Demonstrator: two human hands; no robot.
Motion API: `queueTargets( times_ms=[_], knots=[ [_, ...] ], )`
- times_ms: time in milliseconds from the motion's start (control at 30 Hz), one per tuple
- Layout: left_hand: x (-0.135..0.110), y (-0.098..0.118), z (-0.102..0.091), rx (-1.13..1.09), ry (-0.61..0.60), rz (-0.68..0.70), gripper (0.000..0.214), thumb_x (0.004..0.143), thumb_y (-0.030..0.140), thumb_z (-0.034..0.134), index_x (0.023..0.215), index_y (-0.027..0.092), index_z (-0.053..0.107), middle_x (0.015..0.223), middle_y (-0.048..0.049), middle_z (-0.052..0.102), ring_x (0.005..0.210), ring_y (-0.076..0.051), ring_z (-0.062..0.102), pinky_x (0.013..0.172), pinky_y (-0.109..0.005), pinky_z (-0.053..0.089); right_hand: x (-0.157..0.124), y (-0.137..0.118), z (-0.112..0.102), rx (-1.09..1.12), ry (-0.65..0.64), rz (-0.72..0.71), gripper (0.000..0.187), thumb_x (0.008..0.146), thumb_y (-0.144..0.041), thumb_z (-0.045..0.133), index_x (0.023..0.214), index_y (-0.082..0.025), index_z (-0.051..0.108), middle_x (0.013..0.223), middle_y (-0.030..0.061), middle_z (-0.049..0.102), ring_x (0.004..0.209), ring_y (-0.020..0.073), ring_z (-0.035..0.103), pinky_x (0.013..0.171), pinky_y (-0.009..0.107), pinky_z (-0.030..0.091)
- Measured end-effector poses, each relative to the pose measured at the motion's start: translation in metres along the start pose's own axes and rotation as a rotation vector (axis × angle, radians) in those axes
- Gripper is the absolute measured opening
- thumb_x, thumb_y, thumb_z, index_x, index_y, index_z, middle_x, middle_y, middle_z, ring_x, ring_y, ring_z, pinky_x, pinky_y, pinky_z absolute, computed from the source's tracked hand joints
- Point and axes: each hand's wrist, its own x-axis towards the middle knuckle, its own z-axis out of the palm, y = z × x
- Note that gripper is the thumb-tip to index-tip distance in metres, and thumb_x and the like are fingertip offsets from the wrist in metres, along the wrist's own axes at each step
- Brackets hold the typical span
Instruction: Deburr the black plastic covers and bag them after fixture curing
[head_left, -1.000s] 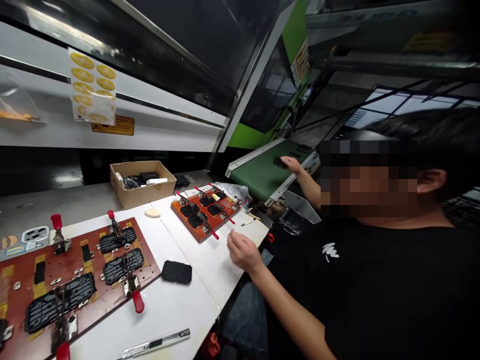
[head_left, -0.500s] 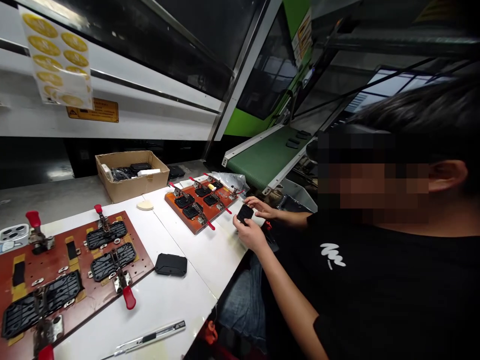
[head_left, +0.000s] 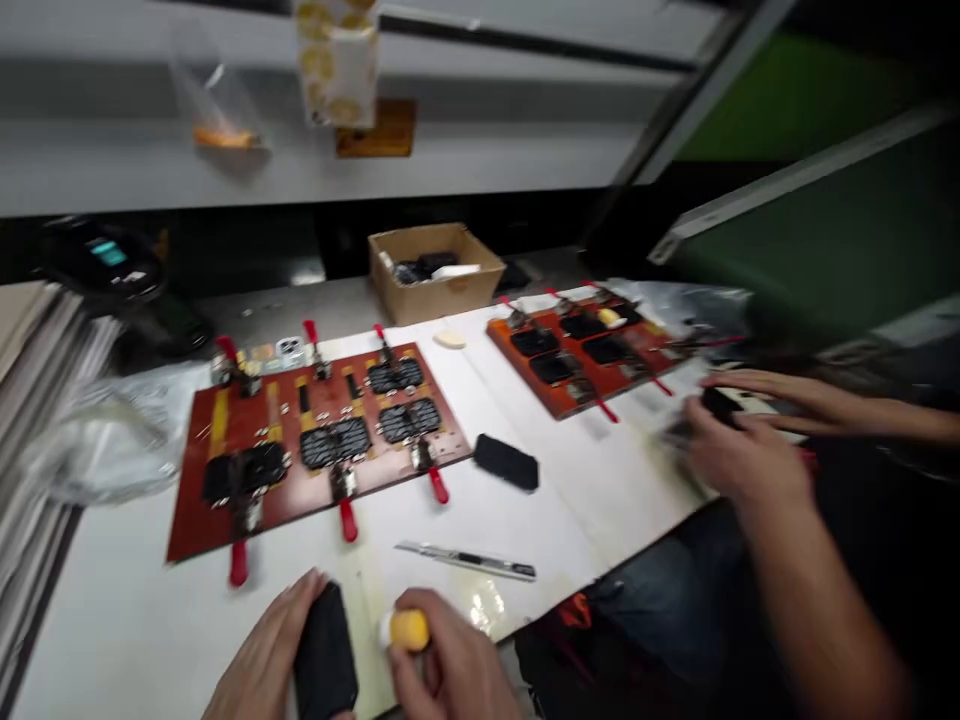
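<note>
Black plastic panel (head_left: 326, 655) noted at the front edge of the tabletop (head_left: 465, 510), fingers of the left hand (head_left: 262, 660) clamped on it. Right hand (head_left: 457, 665), just beside it: fingers clamped on a yellow-and-white piece (head_left: 409, 630). Utility knife (head_left: 480, 562) lies near the front edge. Beyond: red-brown fixture board (head_left: 247, 425), second black panel (head_left: 506, 462) near its right corner. Cardboard box (head_left: 450, 298) stands at the tabletop's back edge.

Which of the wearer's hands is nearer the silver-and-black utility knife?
Right. The right hand, holding a yellow-and-white cylinder, is below the knife in view; the left hand, holding a flat black piece, is farther left.
</note>
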Motion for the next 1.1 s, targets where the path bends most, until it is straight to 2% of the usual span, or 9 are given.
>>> queueTargets(
  times_ms=[67,133,300,400,567,767,900,1000,1100],
  knots=[
    [-0.003,-0.002,0.001,0.021,-0.008,0.047,0.100,0.081,0.035,0.071,0.161,0.026,0.011,0.154,-0.0131,0.052,0.139,-0.034,0.053,0.107,-0.051,0.057,-0.024,-0.018,0.033,0.116,-0.232,0.055,0.014,0.092,-0.029,0.059,0.105,-0.025,0.062,0.073,-0.0036,0.067,0.046,0.0097,0.054,0.044,0.019,0.043],
    [-0.003,0.000,-0.001,0.025,-0.028,0.043,0.102,0.079,0.031,0.071,0.161,0.020,0.012,0.155,-0.0158,0.050,0.141,-0.035,0.050,0.110,-0.052,0.054,-0.028,-0.023,0.051,0.174,-0.382,0.100,0.019,0.095,-0.027,0.057,0.114,-0.025,0.058,0.087,0.0000,0.070,0.054,0.0114,0.057,0.051,0.022,0.046],
    [-0.002,0.005,-0.006,-0.003,-0.047,0.038,0.103,0.079,0.028,0.070,0.161,0.017,0.008,0.158,-0.0161,0.045,0.145,-0.033,0.044,0.115,-0.053,0.049,-0.006,-0.024,0.074,0.139,-0.513,0.053,0.015,0.097,-0.024,0.052,0.112,-0.025,0.056,0.098,0.0023,0.067,0.079,0.0177,0.065,0.065,0.026,0.047],
    [-0.004,0.004,-0.005,-0.021,-0.052,0.048,0.103,0.079,0.028,0.070,0.160,0.016,0.009,0.160,-0.0160,0.042,0.147,-0.032,0.042,0.117,-0.052,0.047,-0.015,-0.026,0.073,0.100,-0.573,0.067,0.013,0.099,-0.024,0.050,0.110,-0.025,0.056,0.096,0.0020,0.066,0.076,0.0172,0.064,0.065,0.026,0.046],
    [-0.003,0.004,-0.007,-0.027,-0.077,0.058,0.104,0.078,0.028,0.070,0.160,0.016,0.009,0.162,-0.0158,0.039,0.148,-0.031,0.040,0.119,-0.053,0.044,-0.037,-0.024,0.051,0.110,-0.739,0.061,0.015,0.094,-0.023,0.052,0.108,-0.025,0.057,0.095,0.0007,0.067,0.074,0.0156,0.064,0.065,0.024,0.047],
    [-0.002,0.005,-0.007,-0.034,-0.061,0.078,0.102,0.078,0.027,0.068,0.161,0.016,0.009,0.163,-0.0143,0.038,0.150,-0.028,0.038,0.121,-0.052,0.042,-0.011,-0.032,0.070,0.172,-0.554,0.096,0.018,0.100,-0.026,0.050,0.117,-0.024,0.057,0.100,0.0016,0.065,0.078,0.0154,0.062,0.069,0.025,0.048],
    [-0.002,0.004,-0.006,-0.044,-0.040,0.084,0.103,0.077,0.025,0.068,0.161,0.016,0.009,0.163,-0.0144,0.037,0.151,-0.028,0.036,0.122,-0.051,0.040,-0.016,-0.037,0.080,0.071,-0.633,0.002,0.031,0.094,-0.016,0.055,0.124,-0.023,0.057,0.104,0.0043,0.064,0.086,0.0195,0.064,0.076,0.030,0.051],
    [-0.002,0.005,-0.006,-0.034,-0.030,0.094,0.102,0.075,0.021,0.065,0.160,0.014,0.009,0.163,-0.0149,0.037,0.151,-0.028,0.035,0.124,-0.053,0.037,-0.033,-0.039,0.066,0.026,-0.723,-0.015,0.035,0.092,-0.015,0.056,0.126,-0.024,0.057,0.105,0.0040,0.065,0.088,0.0206,0.066,0.077,0.030,0.052],
    [-0.002,0.006,-0.006,-0.027,-0.042,0.095,0.101,0.077,0.021,0.064,0.160,0.014,0.009,0.163,-0.0147,0.037,0.152,-0.028,0.034,0.124,-0.053,0.037,-0.039,-0.038,0.050,0.001,-0.751,0.005,0.027,0.092,-0.018,0.055,0.118,-0.025,0.059,0.101,0.0024,0.065,0.083,0.0197,0.067,0.072,0.029,0.051]
  ],
)
